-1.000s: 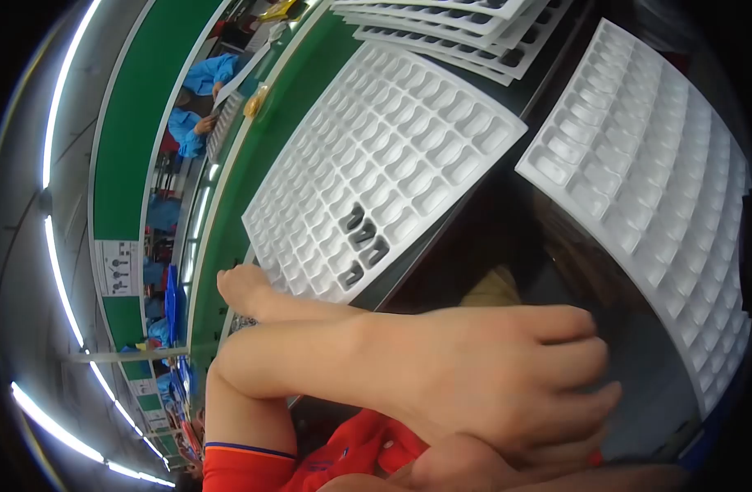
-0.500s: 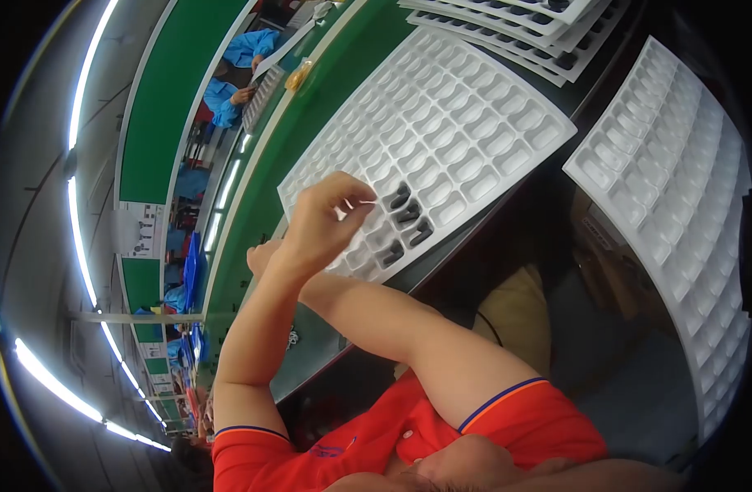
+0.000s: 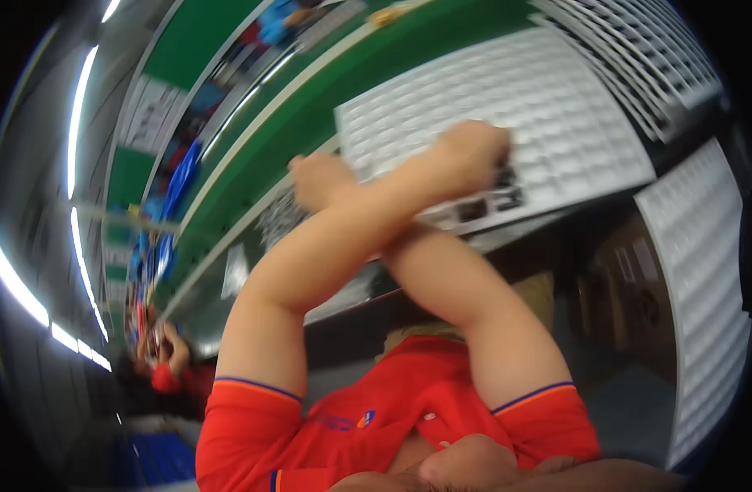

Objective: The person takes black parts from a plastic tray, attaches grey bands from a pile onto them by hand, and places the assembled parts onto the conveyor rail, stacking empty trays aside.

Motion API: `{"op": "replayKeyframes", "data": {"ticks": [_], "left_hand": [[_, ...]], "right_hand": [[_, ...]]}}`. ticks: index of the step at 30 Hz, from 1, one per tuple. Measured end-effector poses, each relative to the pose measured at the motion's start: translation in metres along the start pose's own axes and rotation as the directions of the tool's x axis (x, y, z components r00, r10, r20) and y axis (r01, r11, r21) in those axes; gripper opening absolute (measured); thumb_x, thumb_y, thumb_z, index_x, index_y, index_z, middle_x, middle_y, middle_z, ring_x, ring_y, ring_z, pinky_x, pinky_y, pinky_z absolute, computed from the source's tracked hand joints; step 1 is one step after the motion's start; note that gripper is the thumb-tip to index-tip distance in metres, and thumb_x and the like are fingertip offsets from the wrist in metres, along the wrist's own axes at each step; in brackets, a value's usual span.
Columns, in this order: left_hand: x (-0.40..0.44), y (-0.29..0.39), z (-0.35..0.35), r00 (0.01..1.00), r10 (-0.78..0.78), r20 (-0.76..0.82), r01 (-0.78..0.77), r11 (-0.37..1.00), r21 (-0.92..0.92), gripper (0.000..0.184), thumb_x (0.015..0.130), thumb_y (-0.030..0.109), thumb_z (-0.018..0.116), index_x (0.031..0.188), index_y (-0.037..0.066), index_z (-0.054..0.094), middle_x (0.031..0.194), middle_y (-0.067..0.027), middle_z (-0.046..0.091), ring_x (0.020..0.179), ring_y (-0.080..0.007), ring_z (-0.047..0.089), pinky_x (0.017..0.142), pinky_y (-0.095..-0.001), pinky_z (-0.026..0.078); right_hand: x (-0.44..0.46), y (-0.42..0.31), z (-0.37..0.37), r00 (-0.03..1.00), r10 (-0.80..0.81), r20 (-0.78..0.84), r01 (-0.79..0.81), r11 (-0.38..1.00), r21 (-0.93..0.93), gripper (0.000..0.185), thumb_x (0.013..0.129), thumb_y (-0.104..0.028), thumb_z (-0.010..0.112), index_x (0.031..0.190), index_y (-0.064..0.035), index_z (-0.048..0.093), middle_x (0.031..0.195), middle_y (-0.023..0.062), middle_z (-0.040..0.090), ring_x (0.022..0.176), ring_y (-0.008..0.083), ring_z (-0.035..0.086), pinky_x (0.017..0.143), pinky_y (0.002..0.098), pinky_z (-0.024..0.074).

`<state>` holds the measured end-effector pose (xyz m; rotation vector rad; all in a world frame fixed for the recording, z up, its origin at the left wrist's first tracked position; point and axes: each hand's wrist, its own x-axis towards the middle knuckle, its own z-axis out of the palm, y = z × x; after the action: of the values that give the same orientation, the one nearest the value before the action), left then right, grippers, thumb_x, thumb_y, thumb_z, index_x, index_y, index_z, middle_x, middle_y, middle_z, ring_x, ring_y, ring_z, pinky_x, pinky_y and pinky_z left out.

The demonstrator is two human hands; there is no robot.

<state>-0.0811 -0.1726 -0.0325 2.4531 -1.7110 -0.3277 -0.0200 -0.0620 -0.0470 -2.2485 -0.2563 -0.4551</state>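
A white plastic tray (image 3: pixel 556 107) with rows of moulded pockets lies on the table. Several small dark parts (image 3: pixel 507 199) sit in pockets near its front edge. My left hand (image 3: pixel 474 156) reaches across over them, its fingers curled down. Blur hides whether it grips one of the dark parts. Under the left forearm my arms cross. My right hand (image 3: pixel 320 182) is beside the tray's left edge, fingers folded in, above a pile of small dark loose pieces (image 3: pixel 281 220). What it holds, if anything, cannot be made out.
Stacked trays (image 3: pixel 630 66) with dark contents stand at the back right. Another white tray (image 3: pixel 704 303) hangs beyond the table's right edge, near a cardboard box (image 3: pixel 638 287). A clear bag-like sheet (image 3: pixel 236 271) lies at left. Other people sit along the line.
The view has swung left. My left hand has gone from a raised pinch to lower over the dark parts. My right hand has come out from behind the left forearm.
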Motion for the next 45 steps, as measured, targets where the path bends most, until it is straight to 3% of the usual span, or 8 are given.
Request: {"op": "replayKeyframes", "data": {"ticks": [9, 14, 17, 18, 27, 30, 36, 45], "left_hand": [[-0.040, 0.014, 0.001, 0.914, 0.080, -0.398, -0.082, 0.997, 0.011, 0.020, 0.075, 0.007, 0.065, 0.095, 0.001, 0.067, 0.093, -0.0227, 0.067, 0.096, -0.0425, 0.064, 0.085, -0.0459, 0.052], [-0.083, -0.030, -0.035, 0.801, -0.128, -0.584, -0.166, 0.891, -0.423, 0.025, 0.078, -0.007, 0.056, 0.099, 0.002, 0.065, 0.101, -0.0254, 0.061, 0.099, -0.0431, 0.060, 0.085, -0.0488, 0.051], [-0.140, -0.092, -0.066, 0.653, -0.277, -0.705, -0.067, 0.906, -0.418, 0.031, 0.081, -0.011, 0.050, 0.103, 0.004, 0.067, 0.099, -0.0218, 0.063, 0.095, -0.0364, 0.065, 0.082, -0.0440, 0.052], [-0.157, -0.116, -0.070, 0.533, -0.248, -0.809, 0.009, 0.958, -0.287, 0.023, 0.087, -0.004, 0.056, 0.104, 0.006, 0.069, 0.090, -0.0128, 0.065, 0.077, -0.0224, 0.066, 0.069, -0.0351, 0.054], [-0.274, -0.224, -0.006, 0.235, -0.726, -0.646, -0.167, 0.625, -0.763, 0.011, 0.094, 0.004, 0.061, 0.103, 0.001, 0.066, 0.088, -0.0032, 0.064, 0.073, -0.0098, 0.059, 0.065, -0.0228, 0.050], [-0.276, -0.228, 0.006, 0.302, -0.703, -0.643, 0.067, 0.689, -0.722, 0.011, 0.095, 0.003, 0.060, 0.104, 0.002, 0.066, 0.089, -0.0030, 0.064, 0.074, -0.0099, 0.059, 0.068, -0.0229, 0.050], [-0.262, -0.224, 0.013, 0.408, -0.654, -0.637, -0.166, 0.633, -0.756, 0.011, 0.095, 0.000, 0.061, 0.104, 0.000, 0.067, 0.090, -0.0023, 0.064, 0.079, -0.0081, 0.058, 0.073, -0.0218, 0.048], [-0.267, -0.213, 0.013, 0.454, -0.664, -0.594, -0.121, 0.615, -0.780, 0.013, 0.095, -0.001, 0.062, 0.106, -0.003, 0.066, 0.095, -0.0034, 0.066, 0.082, -0.0080, 0.060, 0.076, -0.0219, 0.050]], "right_hand": [[-0.004, -0.008, 0.021, 0.991, -0.134, -0.022, 0.135, 0.987, 0.084, 0.010, 0.083, -0.014, 0.066, 0.088, -0.0056, 0.070, 0.083, 0.0201, 0.069, 0.076, 0.0377, 0.068, 0.072, 0.0464, 0.0542], [-0.004, 0.003, 0.027, 0.958, -0.246, 0.146, 0.224, 0.963, 0.153, 0.012, 0.081, -0.007, 0.067, 0.092, -0.0034, 0.071, 0.088, 0.0190, 0.070, 0.080, 0.0329, 0.068, 0.073, 0.0425, 0.0537], [-0.004, 0.003, 0.029, 0.923, -0.288, 0.255, 0.271, 0.957, 0.099, 0.014, 0.080, -0.004, 0.066, 0.093, -0.0026, 0.071, 0.091, 0.0180, 0.069, 0.085, 0.0317, 0.067, 0.077, 0.0421, 0.0529], [-0.006, -0.003, 0.032, 0.923, -0.299, 0.241, 0.288, 0.954, 0.081, 0.014, 0.079, -0.004, 0.066, 0.092, -0.0029, 0.071, 0.091, 0.0169, 0.068, 0.087, 0.0314, 0.066, 0.079, 0.0425, 0.0521], [-0.013, -0.014, 0.050, 0.832, -0.482, 0.275, 0.529, 0.838, -0.131, 0.010, 0.072, -0.004, 0.067, 0.082, -0.0072, 0.069, 0.090, 0.0117, 0.064, 0.096, 0.0320, 0.061, 0.080, 0.0459, 0.0492], [-0.011, -0.012, 0.050, 0.831, -0.470, 0.297, 0.545, 0.795, -0.268, 0.004, 0.072, -0.009, 0.067, 0.076, -0.0074, 0.067, 0.089, 0.0126, 0.065, 0.093, 0.0332, 0.061, 0.078, 0.0459, 0.0504], [-0.016, -0.007, 0.043, 0.902, -0.409, 0.141, 0.432, 0.862, -0.266, 0.005, 0.078, -0.010, 0.065, 0.080, -0.0070, 0.069, 0.085, 0.0132, 0.069, 0.089, 0.0321, 0.066, 0.077, 0.0453, 0.0519], [-0.012, -0.017, 0.029, 0.932, -0.263, 0.248, 0.305, 0.941, -0.145, 0.007, 0.081, -0.010, 0.065, 0.086, -0.0085, 0.069, 0.082, 0.0117, 0.070, 0.089, 0.0304, 0.067, 0.081, 0.0431, 0.0491]]}}
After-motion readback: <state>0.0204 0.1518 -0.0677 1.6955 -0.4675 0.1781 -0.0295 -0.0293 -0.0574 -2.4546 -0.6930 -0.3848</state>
